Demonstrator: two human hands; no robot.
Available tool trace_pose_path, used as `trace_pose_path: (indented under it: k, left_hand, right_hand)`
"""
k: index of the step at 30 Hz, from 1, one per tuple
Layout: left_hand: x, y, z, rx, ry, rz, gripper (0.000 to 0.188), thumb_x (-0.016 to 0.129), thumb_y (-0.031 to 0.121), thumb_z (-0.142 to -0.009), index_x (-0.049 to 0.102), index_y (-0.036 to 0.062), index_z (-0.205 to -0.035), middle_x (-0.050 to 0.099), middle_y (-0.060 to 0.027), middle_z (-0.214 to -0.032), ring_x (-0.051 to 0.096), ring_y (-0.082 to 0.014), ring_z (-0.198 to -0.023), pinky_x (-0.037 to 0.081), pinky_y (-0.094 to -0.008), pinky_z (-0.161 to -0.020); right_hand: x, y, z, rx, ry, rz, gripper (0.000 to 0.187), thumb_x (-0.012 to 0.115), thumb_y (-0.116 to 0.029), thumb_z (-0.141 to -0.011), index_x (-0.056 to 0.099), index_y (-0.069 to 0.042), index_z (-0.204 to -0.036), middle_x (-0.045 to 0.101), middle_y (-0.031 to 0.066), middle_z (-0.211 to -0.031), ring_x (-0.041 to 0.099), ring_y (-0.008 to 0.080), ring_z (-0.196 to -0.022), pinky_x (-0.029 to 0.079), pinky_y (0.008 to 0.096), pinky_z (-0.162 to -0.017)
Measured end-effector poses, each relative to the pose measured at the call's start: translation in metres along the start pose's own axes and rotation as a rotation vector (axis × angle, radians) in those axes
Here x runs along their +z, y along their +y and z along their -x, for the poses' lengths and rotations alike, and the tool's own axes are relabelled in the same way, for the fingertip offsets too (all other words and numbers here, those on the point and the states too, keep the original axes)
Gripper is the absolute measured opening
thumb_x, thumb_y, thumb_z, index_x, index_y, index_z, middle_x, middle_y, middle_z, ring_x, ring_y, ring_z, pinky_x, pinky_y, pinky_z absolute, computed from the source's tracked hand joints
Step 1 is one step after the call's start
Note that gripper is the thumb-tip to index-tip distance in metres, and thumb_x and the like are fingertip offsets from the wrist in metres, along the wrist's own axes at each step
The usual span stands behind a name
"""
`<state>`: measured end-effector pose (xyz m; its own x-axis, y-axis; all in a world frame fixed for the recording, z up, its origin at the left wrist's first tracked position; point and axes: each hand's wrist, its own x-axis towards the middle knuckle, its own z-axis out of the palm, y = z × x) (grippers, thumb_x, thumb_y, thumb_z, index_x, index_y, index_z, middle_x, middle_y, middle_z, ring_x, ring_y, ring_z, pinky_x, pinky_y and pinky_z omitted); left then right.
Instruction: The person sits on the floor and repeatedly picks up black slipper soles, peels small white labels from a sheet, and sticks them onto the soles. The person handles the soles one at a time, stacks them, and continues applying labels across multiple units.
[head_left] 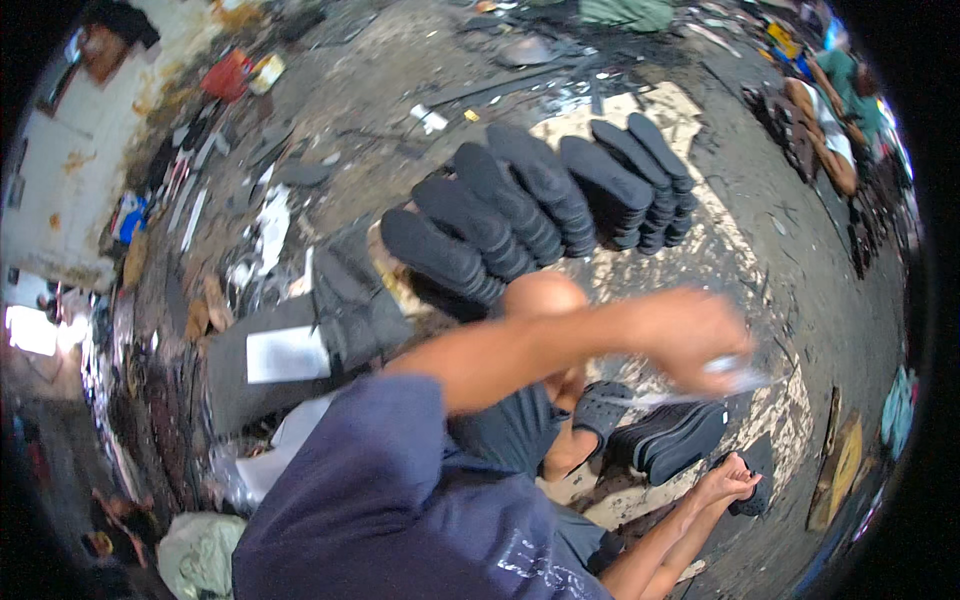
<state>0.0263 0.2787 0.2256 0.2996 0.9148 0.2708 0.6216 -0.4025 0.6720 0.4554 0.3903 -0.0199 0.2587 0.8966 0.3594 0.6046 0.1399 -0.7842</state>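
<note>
Two bent arms near piles of black soles (527, 165).
From here, the left hand (700, 340), at 3 o'clock, is curled round something pale and shiny (726, 366), too blurry to name. The right hand (728, 480), at 4 o'clock, pinches a black piece (765, 460), maybe to keep it steady. A small stack (670, 445) sits just beside, perhaps for easy reach; the piles, at 1 o'clock, look tidy. Shirt writing (540, 565), at 6 o'clock: too fuzzy to read.

The left hand (697, 335) is blurred, its pale object (745, 381) cannot be identified, and the black piece (762, 460) is partly hidden by the right hand (728, 482).
</note>
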Motion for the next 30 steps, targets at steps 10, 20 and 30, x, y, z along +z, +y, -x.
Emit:
trace_pose_path:
  k: [10, 20, 30]
  left_hand:
    - [-0.032, -0.021, -0.245, 0.207, -0.318, -0.3, 0.048, 0.065, 0.047, -0.085, 0.074, 0.0024, -0.101, 0.074, -0.0179, -0.098, 0.071, -0.0299, -0.091, 0.055, -0.0441, -0.08]
    - [-0.093, -0.016, -0.231, -0.103, -0.008, 0.022, 0.049, 0.066, 0.04, -0.084, 0.071, -0.0009, -0.11, 0.072, -0.021, -0.111, 0.071, -0.0325, -0.098, 0.055, -0.0432, -0.087]
    - [0.093, 0.009, -0.049, -0.198, 0.352, 0.49, 0.03, 0.062, 0.028, -0.085, 0.062, -0.0009, -0.093, 0.066, -0.028, -0.081, 0.065, -0.0485, -0.079, 0.051, -0.0557, -0.073]
  right_hand:
    - [0.001, 0.016, 0.014, 0.039, -0.044, 0.042, 0.092, 0.074, -0.023, -0.091, 0.014, 0.004, -0.155, 0.03, 0.0327, -0.15, 0.039, 0.0402, -0.138, 0.038, 0.0475, -0.114]
    - [0.005, 0.059, 0.011, 0.067, 0.047, -0.034, 0.09, 0.075, -0.019, -0.09, 0.016, 0.005, -0.154, 0.03, 0.0293, -0.152, 0.039, 0.0375, -0.138, 0.038, 0.0475, -0.115]
    - [-0.03, 0.039, 0.013, 0.08, 0.011, -0.135, 0.092, 0.073, -0.026, -0.092, 0.011, 0.003, -0.155, 0.039, 0.027, -0.146, 0.05, 0.036, -0.129, 0.043, 0.0465, -0.108]
